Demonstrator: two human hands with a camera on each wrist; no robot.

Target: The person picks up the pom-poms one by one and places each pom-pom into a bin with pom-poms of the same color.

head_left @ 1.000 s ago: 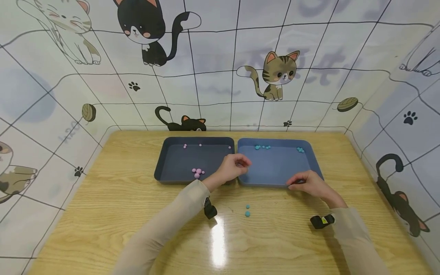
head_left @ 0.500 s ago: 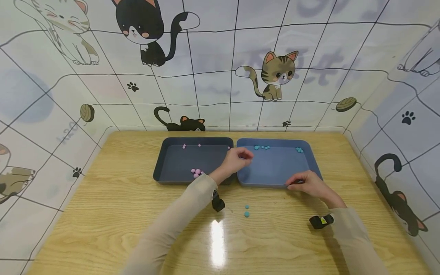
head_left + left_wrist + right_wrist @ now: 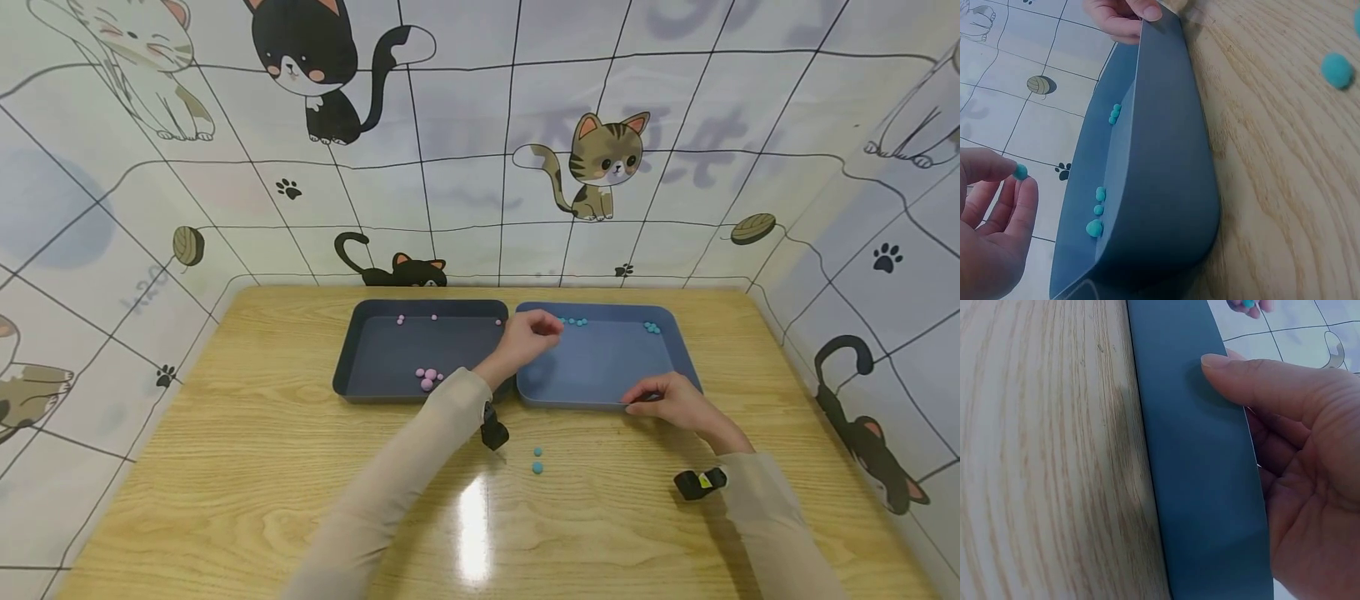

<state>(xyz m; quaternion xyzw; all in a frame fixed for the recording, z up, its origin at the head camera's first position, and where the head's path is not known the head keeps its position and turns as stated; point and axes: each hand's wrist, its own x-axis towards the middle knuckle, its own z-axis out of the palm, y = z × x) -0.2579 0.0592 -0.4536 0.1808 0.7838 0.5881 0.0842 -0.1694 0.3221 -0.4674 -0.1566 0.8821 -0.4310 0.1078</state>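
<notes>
Between thumb and fingertips my left hand point(image 3: 525, 340) pinches a small turquoise ball point(image 3: 1020, 172), held over the left end of the blue tray point(image 3: 592, 405). My right hand point(image 3: 671, 400) grips that tray's near wall, thumb outside and fingers inside, as the right wrist view shows. Inside the blue tray several turquoise balls point(image 3: 652, 327) lie in small clusters along the far side. Two more turquoise balls point(image 3: 537, 467) rest on the wooden table in front of the trays.
A dark grey tray point(image 3: 382, 398) stands just left of the blue one, with several pink balls point(image 3: 427, 384) in it. Both sit on a wooden table point(image 3: 247, 467). Cat-patterned sheeting point(image 3: 465, 192) rises behind and at both sides.
My left hand has moved right and a little farther away, from the gap between the trays to over the blue tray's left part. My right hand keeps its grip on the tray wall.
</notes>
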